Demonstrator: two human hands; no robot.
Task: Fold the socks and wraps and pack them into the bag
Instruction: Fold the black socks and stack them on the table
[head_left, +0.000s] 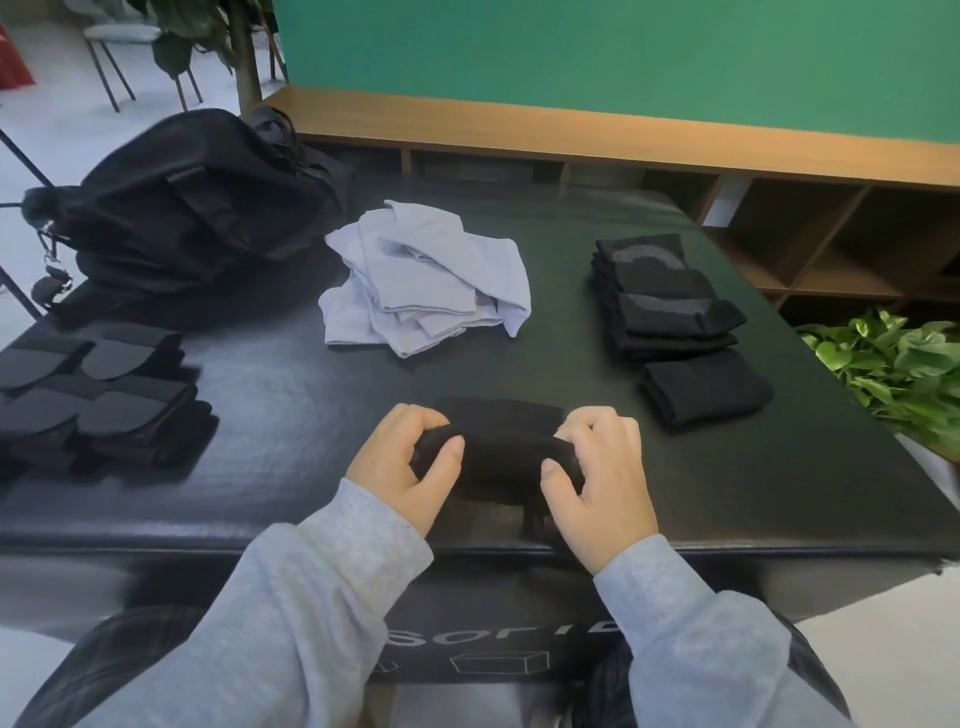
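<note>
Fingers of the left hand (410, 462) and right hand (597, 467) curl around the ends of a black knitted sock (498, 452), mid-fold, near the front edge of the black padded table (291, 415). Folding looks under way; next, it likely joins the folded black socks (670, 306) at right. A pale blue cloth pile (426, 280) and black fabric bag (197, 202) wait beyond.

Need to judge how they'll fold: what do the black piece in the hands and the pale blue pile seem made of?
Black piece: apparently soft matte knit, bunching limply under the left hand and right hand. Pale blue pile: thin matte fabric, probably cotton-like knit, with crisp creases and flat overlapping layers.
</note>
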